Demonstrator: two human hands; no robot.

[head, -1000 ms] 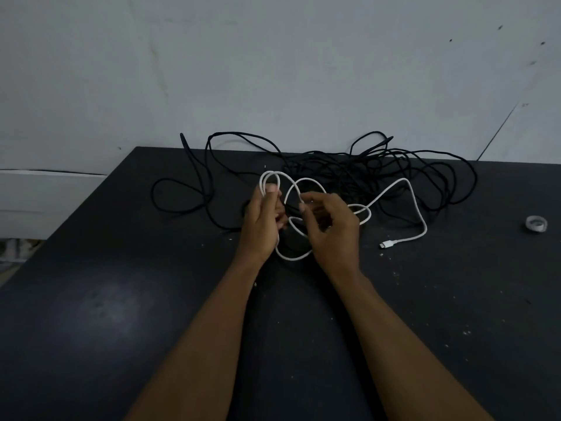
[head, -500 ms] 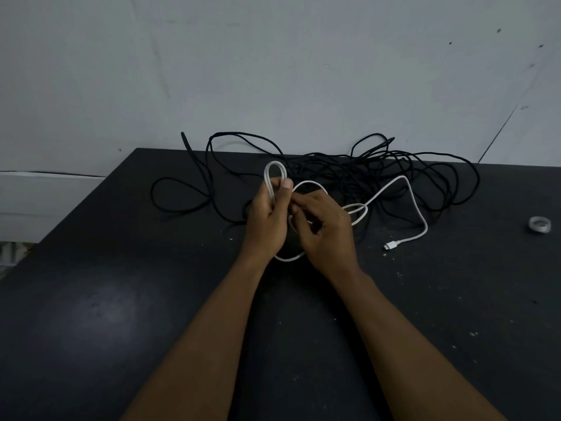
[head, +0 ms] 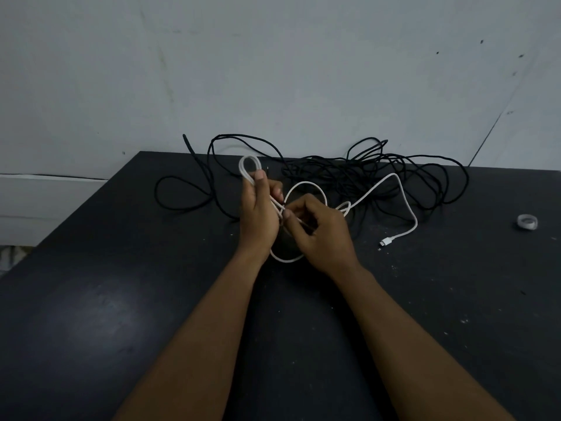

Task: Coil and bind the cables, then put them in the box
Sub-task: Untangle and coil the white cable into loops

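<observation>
Fingers of the left hand [head: 258, 217] clamp a coiled thin white cable [head: 403, 192]; right hand [head: 321, 235] pinches its strand above the dark table [head: 121, 299].

A dark matte desk [head: 121, 299], flecked with pale specks on its right side, stands against a grey-white wall [head: 273, 71] dotted with small dark marks, a white ledge [head: 45, 192] just beside its left edge.

White cable [head: 403, 196]; black cables [head: 394, 171] (tangled), dark grey table [head: 91, 299]; pale grey wall [head: 273, 71], white tape roll [head: 527, 222]
</observation>
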